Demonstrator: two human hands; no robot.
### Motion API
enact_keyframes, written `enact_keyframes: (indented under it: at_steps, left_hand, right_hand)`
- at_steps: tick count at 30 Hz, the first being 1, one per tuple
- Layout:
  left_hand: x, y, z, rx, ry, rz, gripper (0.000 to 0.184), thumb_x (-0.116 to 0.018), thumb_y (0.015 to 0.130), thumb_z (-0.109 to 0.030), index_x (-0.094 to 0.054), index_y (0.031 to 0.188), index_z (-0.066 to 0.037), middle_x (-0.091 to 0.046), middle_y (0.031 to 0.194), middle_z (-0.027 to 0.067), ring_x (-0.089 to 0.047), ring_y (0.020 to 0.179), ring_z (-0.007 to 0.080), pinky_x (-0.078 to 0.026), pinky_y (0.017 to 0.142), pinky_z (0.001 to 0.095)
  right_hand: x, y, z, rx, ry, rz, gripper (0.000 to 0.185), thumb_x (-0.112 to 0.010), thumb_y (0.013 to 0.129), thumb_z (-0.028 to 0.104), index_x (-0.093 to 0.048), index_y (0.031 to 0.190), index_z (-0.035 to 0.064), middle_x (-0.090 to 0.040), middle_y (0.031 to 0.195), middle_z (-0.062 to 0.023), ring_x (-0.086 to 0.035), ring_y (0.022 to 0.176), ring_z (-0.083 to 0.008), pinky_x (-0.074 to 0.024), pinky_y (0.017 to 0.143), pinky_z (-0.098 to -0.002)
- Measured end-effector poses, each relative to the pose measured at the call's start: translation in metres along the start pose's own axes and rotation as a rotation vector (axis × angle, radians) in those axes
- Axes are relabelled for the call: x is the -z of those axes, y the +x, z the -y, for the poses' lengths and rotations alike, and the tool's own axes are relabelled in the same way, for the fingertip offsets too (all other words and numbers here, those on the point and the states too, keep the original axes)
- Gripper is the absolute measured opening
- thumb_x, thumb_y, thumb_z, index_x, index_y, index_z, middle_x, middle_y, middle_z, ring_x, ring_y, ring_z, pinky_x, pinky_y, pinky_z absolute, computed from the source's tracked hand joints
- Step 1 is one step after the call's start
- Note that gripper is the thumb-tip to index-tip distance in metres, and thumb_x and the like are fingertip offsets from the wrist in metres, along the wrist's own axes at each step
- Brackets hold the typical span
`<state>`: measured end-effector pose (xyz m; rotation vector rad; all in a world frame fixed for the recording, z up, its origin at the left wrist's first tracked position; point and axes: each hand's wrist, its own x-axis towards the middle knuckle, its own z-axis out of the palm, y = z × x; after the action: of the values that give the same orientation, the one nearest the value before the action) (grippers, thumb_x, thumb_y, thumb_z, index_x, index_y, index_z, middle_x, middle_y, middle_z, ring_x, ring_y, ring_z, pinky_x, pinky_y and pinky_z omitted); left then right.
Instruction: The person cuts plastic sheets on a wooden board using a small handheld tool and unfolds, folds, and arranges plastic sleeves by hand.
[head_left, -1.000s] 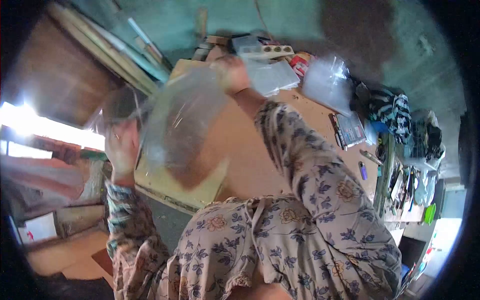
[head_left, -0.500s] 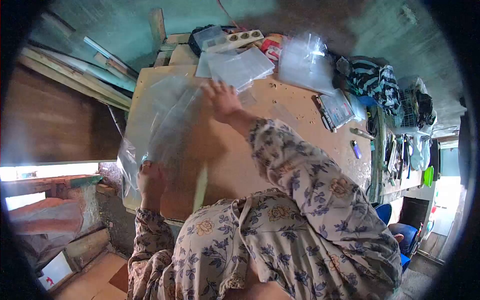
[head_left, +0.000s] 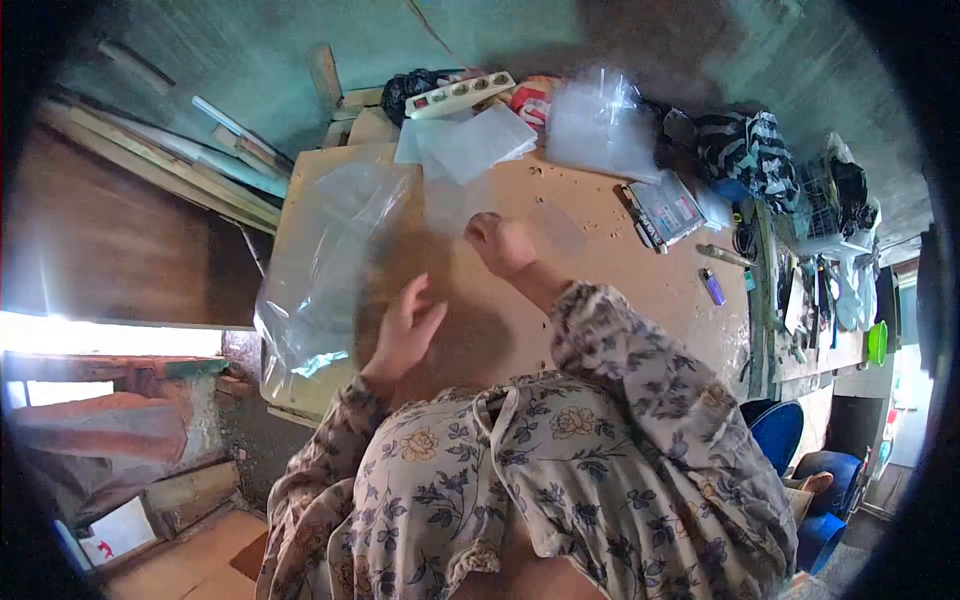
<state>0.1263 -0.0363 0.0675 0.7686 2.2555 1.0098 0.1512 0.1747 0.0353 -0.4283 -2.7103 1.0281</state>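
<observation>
My right hand is closed over the middle of the board, its fingers pinched on the edge of a faint clear plastic sheet, blurred by motion. My left hand is held above the board near my body, fingers apart and nothing in it. To its left, several clear plastic bags lie overlapping along the board's left side, with a pale bluish patch at their near end. Beyond my right hand, a stack of translucent plastic sheets rests at the back of the board.
At the back are a white power strip and a pile of shiny clear packets. A flat printed package and a purple lighter lie on the right of the tan board. Wooden planks lean at left.
My left hand has left the near end of the bags and moved right, opening. My right hand has drawn back from the stack toward me and right, its fingers closing.
</observation>
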Motion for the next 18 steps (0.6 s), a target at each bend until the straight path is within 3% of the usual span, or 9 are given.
enact_keyframes:
  at_steps: [1, 2, 4, 5, 9, 11, 12, 14, 18]
  left_hand:
    - [-0.018, 0.008, -0.004, -0.038, -0.333, -0.09, 0.043, -0.052, 0.083, -0.025, -0.041, 0.118, -0.001, -0.049, 0.112, 0.0138, -0.052, 0.097, 0.0227, -0.04, 0.084, 0.031]
    - [-0.031, 0.013, -0.009, -0.075, -0.667, -0.178, 0.039, -0.049, 0.086, -0.024, -0.042, 0.116, 0.0, -0.052, 0.108, 0.0126, -0.054, 0.092, 0.0194, -0.042, 0.08, 0.0281]
    - [-0.025, 0.015, -0.053, -0.179, -0.727, -0.084, 0.038, -0.046, 0.088, -0.023, -0.042, 0.116, 0.001, -0.054, 0.103, 0.0106, -0.054, 0.091, 0.0165, -0.043, 0.078, 0.027]
    - [-0.023, 0.013, -0.07, -0.281, -0.778, 0.013, 0.037, -0.044, 0.089, -0.023, -0.042, 0.116, 0.002, -0.055, 0.099, 0.0087, -0.054, 0.089, 0.0137, -0.044, 0.075, 0.026]
    - [-0.033, 0.012, -0.079, -0.24, -0.841, 0.077, 0.039, -0.04, 0.091, -0.026, -0.039, 0.119, 0.002, -0.054, 0.098, 0.0052, -0.053, 0.088, 0.0106, -0.044, 0.072, 0.0229]
    - [-0.028, -0.002, -0.108, -0.303, -0.792, 0.142, 0.042, -0.033, 0.09, -0.041, -0.052, 0.106, -0.006, -0.056, 0.09, 0.0004, -0.053, 0.081, 0.0083, -0.041, 0.068, 0.0218]
    - [-0.032, -0.005, -0.109, -0.308, -0.784, 0.15, 0.042, -0.033, 0.09, -0.041, -0.052, 0.106, -0.006, -0.056, 0.09, 0.0004, -0.053, 0.081, 0.0083, -0.041, 0.068, 0.0218]
    - [-0.04, -0.006, -0.098, -0.093, -0.914, 0.104, 0.045, -0.032, 0.089, -0.046, -0.053, 0.102, -0.008, -0.055, 0.086, -0.0015, -0.053, 0.08, 0.0083, -0.042, 0.068, 0.0222]
    - [-0.045, 0.0, -0.089, -0.1, -0.899, 0.359, 0.045, -0.039, 0.087, -0.047, -0.047, 0.115, -0.012, -0.053, 0.095, -0.0022, -0.05, 0.079, 0.0073, -0.041, 0.064, 0.0204]
  right_hand:
    - [0.009, -0.009, 0.017, -0.03, 0.202, 0.028, 0.017, -0.058, 0.077, 0.014, -0.059, 0.091, 0.0052, -0.061, 0.082, -0.0053, -0.059, 0.071, -0.0205, -0.0482, 0.063, -0.0331]
    - [0.015, -0.018, 0.03, -0.026, 0.198, 0.029, 0.017, -0.058, 0.077, 0.014, -0.059, 0.091, 0.0052, -0.061, 0.082, -0.0053, -0.059, 0.071, -0.0205, -0.0482, 0.063, -0.0331]
    - [0.028, -0.034, 0.051, -0.283, 1.131, 0.246, 0.014, -0.056, 0.08, 0.008, -0.058, 0.091, 0.0004, -0.061, 0.082, -0.0059, -0.059, 0.073, -0.0161, -0.0485, 0.064, -0.0299]
    - [0.038, -0.041, 0.057, -0.283, 1.131, 0.247, 0.014, -0.056, 0.08, 0.008, -0.058, 0.091, 0.0004, -0.061, 0.082, -0.0059, -0.059, 0.073, -0.0161, -0.0485, 0.064, -0.0299]
    - [0.066, -0.061, 0.053, -0.219, 1.197, 0.236, 0.009, -0.055, 0.081, 0.005, -0.057, 0.089, 0.0007, -0.059, 0.079, -0.0045, -0.057, 0.069, -0.0135, -0.0488, 0.062, -0.0266]
    - [0.076, -0.07, 0.049, -0.177, 1.198, 0.211, 0.006, -0.057, 0.08, 0.006, -0.057, 0.084, 0.0016, -0.058, 0.075, -0.0028, -0.056, 0.064, -0.0122, -0.0487, 0.059, -0.0254]
    - [0.081, -0.076, 0.05, -0.222, 1.272, 0.198, 0.005, -0.058, 0.079, 0.006, -0.057, 0.082, 0.0028, -0.058, 0.073, -0.0021, -0.055, 0.062, -0.0117, -0.0478, 0.058, -0.0251]
    - [0.088, -0.088, 0.048, -0.268, 1.346, 0.175, 0.005, -0.06, 0.079, 0.007, -0.056, 0.081, 0.0041, -0.057, 0.071, -0.0014, -0.054, 0.06, -0.0112, -0.0469, 0.056, -0.0249]
    - [0.099, -0.108, 0.052, -0.112, 1.434, 0.276, 0.01, -0.063, 0.077, 0.01, -0.054, 0.075, 0.0059, -0.055, 0.068, -0.001, -0.052, 0.058, -0.0112, -0.0423, 0.053, -0.0245]
